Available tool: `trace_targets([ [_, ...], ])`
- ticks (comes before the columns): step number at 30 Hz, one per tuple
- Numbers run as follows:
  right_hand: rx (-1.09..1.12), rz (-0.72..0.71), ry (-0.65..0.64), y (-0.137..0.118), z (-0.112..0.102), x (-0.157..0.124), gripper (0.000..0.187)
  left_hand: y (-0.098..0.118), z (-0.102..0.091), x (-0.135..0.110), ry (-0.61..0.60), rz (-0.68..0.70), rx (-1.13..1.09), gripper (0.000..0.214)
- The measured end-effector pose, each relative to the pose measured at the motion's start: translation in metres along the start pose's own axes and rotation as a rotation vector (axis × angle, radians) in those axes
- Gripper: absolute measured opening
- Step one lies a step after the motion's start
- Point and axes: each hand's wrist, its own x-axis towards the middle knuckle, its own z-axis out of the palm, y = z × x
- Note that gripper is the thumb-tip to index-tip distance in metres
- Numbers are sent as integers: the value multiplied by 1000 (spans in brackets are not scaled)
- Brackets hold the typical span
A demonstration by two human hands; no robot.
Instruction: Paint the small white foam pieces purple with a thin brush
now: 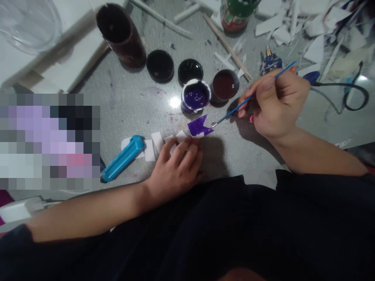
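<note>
A small purple-painted piece with a notched end (198,125) lies on the table, a sliver of white showing along its lower edge. My left hand (180,164) rests palm down, fingers bent and slightly apart, with its fingertips at that lower edge and over small white pieces (149,150). Between the fingers of my right hand (277,103) is a thin blue paintbrush (243,103), its bristles touching the notched end. Just above the piece stands an open jar of purple paint (196,96). Beside it is a small cup of dark reddish liquid (225,86).
A blue utility knife (124,158) lies left of my left hand. Two black lids (160,65) and a tall dark brown tube (124,39) stand farther back. Behind are a wooden stick (227,46), a green-lidded jar (238,15) and white scraps (283,35). A blurred patch hides the left side.
</note>
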Motion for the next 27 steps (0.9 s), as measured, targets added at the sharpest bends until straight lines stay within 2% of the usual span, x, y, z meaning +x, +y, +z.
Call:
trace_targets([
  [4,-19,59,-30,-2,1,-2,50,0,0,0,11,9,3,54],
  [10,31,8,20,3,1,1,57,0,1,-1,-12,0,-3,54],
  [15,-31,63,-51,-3,0,-2,52,0,1,0,17,3,10,53],
  [22,-12,-39,26,5,0,1,55,0,2,-1,20,6,-3,53],
  [27,-19,2,-42,-4,2,-5,47,-1,2,-3,-7,-15,-53,55],
])
